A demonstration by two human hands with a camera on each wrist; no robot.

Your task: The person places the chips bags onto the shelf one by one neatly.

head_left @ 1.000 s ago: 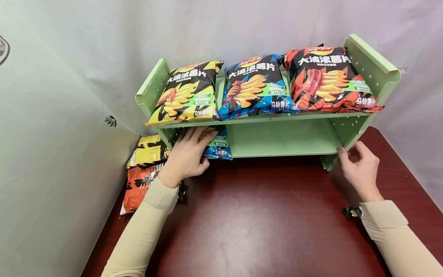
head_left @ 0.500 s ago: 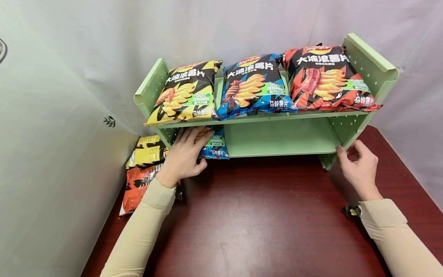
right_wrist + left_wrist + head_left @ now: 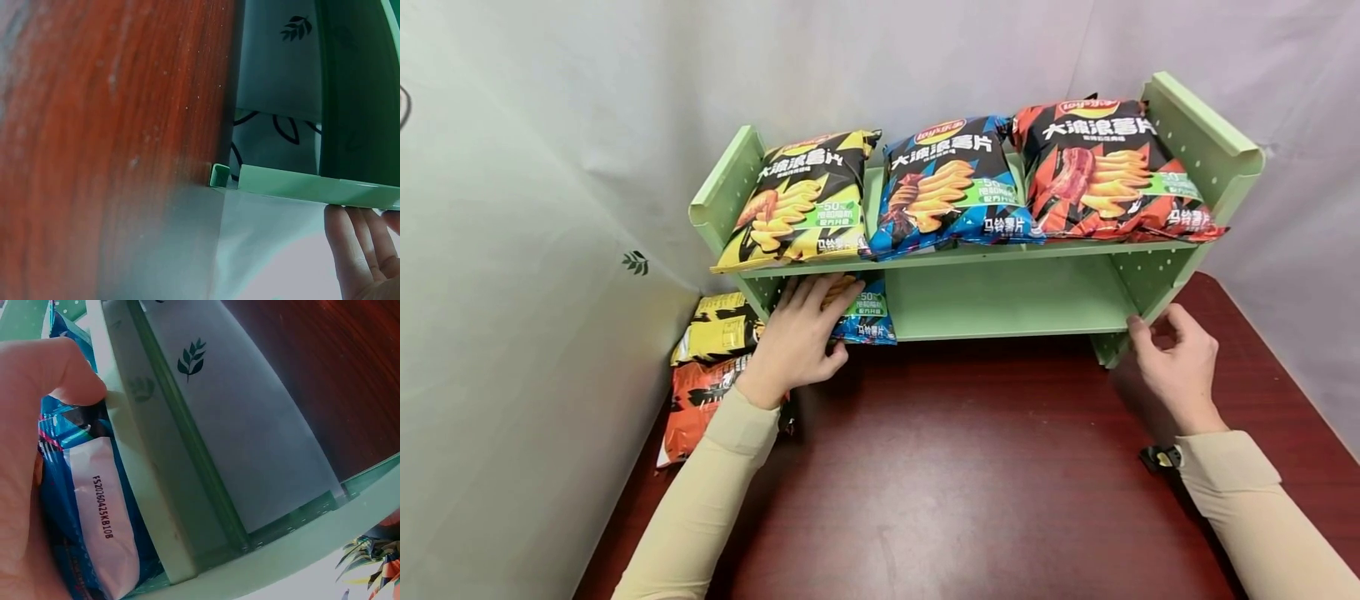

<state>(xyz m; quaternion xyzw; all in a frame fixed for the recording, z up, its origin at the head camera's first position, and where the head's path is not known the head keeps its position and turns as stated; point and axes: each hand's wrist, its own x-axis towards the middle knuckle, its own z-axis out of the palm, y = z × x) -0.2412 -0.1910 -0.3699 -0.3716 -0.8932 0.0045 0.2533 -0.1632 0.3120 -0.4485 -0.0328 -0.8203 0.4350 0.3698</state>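
A green two-tier shelf rack (image 3: 1000,296) stands on a dark red table. On its lower tier at the left lies a blue bag of potato chips (image 3: 871,310). My left hand (image 3: 801,333) rests on that bag, fingers extended over its front and partly hidden beneath the upper tier. In the left wrist view, the blue bag (image 3: 94,506) lies against the shelf's front edge, near the thumb. My right hand (image 3: 1180,362) pinches the rack's right side panel near the lower tier, thumb at the front edge. In the right wrist view its fingers (image 3: 350,244) touch the panel's outer face.
Along the upper tier lie a yellow chip bag (image 3: 805,200), a blue one (image 3: 951,192) and a red one (image 3: 1108,175). Yellow (image 3: 711,337) and red (image 3: 688,417) bags lie on the table left of the rack, by the white curtain (image 3: 550,333).
Over the last second the rack and both hands have shifted very slightly left in the head view. The left hand stays on the blue bag, and the right hand keeps its hold.
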